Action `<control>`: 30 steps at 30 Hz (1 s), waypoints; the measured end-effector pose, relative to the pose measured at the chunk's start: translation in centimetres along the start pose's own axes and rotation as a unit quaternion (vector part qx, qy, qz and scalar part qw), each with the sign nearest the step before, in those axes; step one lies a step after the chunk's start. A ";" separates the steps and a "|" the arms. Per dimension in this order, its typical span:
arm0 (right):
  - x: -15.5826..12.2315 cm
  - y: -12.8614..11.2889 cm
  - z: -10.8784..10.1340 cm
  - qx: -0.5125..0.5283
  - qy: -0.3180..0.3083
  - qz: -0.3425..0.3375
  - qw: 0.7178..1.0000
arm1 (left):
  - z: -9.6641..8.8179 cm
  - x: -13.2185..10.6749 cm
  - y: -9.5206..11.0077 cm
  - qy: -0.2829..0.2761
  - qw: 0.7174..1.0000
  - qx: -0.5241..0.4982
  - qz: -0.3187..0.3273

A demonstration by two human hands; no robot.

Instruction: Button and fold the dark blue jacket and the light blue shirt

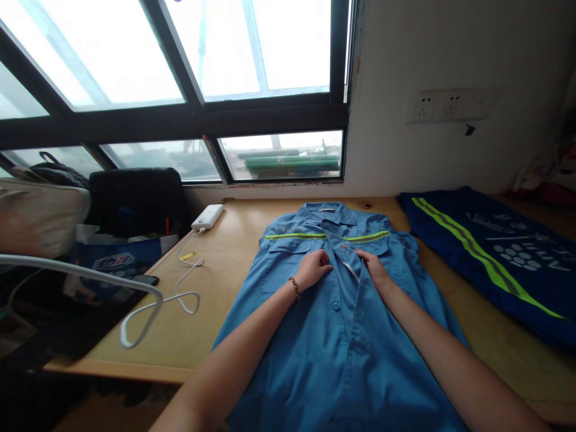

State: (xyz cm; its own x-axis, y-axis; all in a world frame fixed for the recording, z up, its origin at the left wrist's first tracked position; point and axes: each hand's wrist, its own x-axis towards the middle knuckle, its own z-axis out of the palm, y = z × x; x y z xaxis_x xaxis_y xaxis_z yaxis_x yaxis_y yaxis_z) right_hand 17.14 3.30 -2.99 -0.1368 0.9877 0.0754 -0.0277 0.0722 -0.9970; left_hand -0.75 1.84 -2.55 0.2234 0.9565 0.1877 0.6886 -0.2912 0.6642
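Observation:
A blue work shirt (288, 336) with a yellow-green reflective strip across the chest lies front up, collar at the far side. Its front is partly open at the chest, the two edges apart. My left hand (315, 269), a beaded bracelet on its wrist, has its fingers curled on the button edge just below the chest strip. On the other front edge, my right hand (372, 264) pinches the cloth and holds it slightly raised. One button (336, 305) shows below my left hand. Some fingertips are hidden by the hands and cloth.
The shirt lies on a wooden table (243, 252). A dark blue garment (486, 252) with a reflective strip is at the right. A white power bank (207, 217) with a white cable (184, 294) lies left. Bags (112, 258) stand beyond the left edge.

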 end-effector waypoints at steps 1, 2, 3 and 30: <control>-0.2 -0.2 0.1 0.072 -0.023 0.040 0.996 | -0.1 -0.2 -0.1 -0.014 1.000 0.001 -0.012; -0.4 -0.4 0.3 0.144 -0.043 0.081 0.985 | -0.2 -0.2 -0.3 -0.020 1.000 -0.001 -0.021; -0.6 -0.6 0.4 0.201 -0.055 0.115 0.971 | -0.3 -0.2 -0.4 -0.020 0.999 -0.007 -0.029; -2.1 -2.0 1.6 0.184 -0.120 0.183 0.958 | -1.0 -1.3 0.3 -0.053 0.806 -0.571 -0.147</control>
State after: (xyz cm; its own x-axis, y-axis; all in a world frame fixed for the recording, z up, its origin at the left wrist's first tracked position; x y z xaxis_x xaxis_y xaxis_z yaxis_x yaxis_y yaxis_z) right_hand 15.95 0.83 -1.15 -0.4265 0.8739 -0.2330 -0.2752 -0.3708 -0.8870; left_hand -1.47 0.54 -1.89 0.2661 0.9563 -0.1215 -0.3473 0.2127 0.9133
